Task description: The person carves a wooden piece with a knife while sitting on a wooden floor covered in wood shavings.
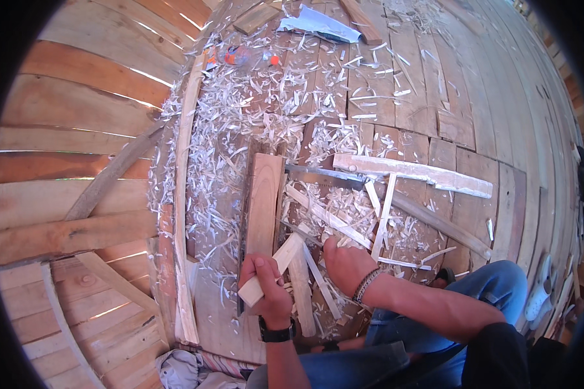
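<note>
On the plank floor (428,84), across its middle, wood shavings (253,123) lie thick, densest beside the curved rib (183,194) that runs along the left edge of the floor. A long pale offcut (412,172) lies crosswise toward the right side, over a grey metal blade (321,174). A flat reddish board (264,202) lies lengthwise at the centre, near the lower edge, apparently serving as a work surface.

The left hand (266,290) is clenched around a short pale wooden stick (276,264), gripping its lower end so that the upper end rests tilted against the board. The stick is light, squared and freshly cut, with clean faces. The right hand (345,259) presses flat into the shavings just beside the stick; whether it grasps anything underneath cannot be told. A dark wristwatch (276,334) sits on the left wrist; a beaded bracelet (366,285) on the right.
</note>
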Demonstrator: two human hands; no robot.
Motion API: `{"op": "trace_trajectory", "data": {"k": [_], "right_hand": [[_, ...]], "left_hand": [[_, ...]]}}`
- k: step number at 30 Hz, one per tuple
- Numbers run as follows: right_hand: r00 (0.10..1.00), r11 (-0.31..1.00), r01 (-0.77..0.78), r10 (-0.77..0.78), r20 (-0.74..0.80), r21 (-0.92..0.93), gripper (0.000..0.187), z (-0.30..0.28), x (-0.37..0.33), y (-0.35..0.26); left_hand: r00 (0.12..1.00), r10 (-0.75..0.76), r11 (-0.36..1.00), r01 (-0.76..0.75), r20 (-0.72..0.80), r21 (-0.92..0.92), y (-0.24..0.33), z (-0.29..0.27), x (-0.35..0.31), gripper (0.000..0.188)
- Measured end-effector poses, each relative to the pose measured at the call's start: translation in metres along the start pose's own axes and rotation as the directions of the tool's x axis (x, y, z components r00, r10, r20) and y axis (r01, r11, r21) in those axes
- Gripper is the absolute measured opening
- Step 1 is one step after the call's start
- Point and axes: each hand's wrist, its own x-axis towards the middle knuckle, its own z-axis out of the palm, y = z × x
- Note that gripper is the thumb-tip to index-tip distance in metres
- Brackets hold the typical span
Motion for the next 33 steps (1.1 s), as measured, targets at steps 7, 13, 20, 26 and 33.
{"op": "trace_trajectory", "data": {"k": [7,13,20,26,33], "right_hand": [[1.0,1.0,-0.004,0.004,-0.01,0.016,0.012,-0.001,-0.002,-0.002],[0.999,1.0,0.011,-0.011,-0.048,-0.004,0.013,0.002,0.006,0.005],[0.999,0.999,-0.042,0.043,0.018,-0.014,0.011,0.008,0.0,0.004],[0.999,0.999,-0.048,0.048,-0.013,0.023,0.011,0.016,0.007,0.015],[0.998,0.999,-0.036,0.038,-0.058,0.033,0.014,0.02,0.011,0.014]], "left_hand": [[1.0,0.026,1.0,-0.026,-0.016,0.015,0.001,0.0,0.001,0.031],[0.999,0.013,1.0,-0.013,-0.032,-0.007,-0.002,0.001,0.002,0.03],[0.999,0.021,1.0,-0.02,-0.027,0.004,-0.003,0.002,0.002,0.031],[0.999,0.005,1.0,-0.005,-0.047,0.004,-0.006,0.001,0.0,0.031],[0.999,0.019,1.0,-0.018,-0.04,0.018,-0.005,0.0,0.002,0.031]]}}
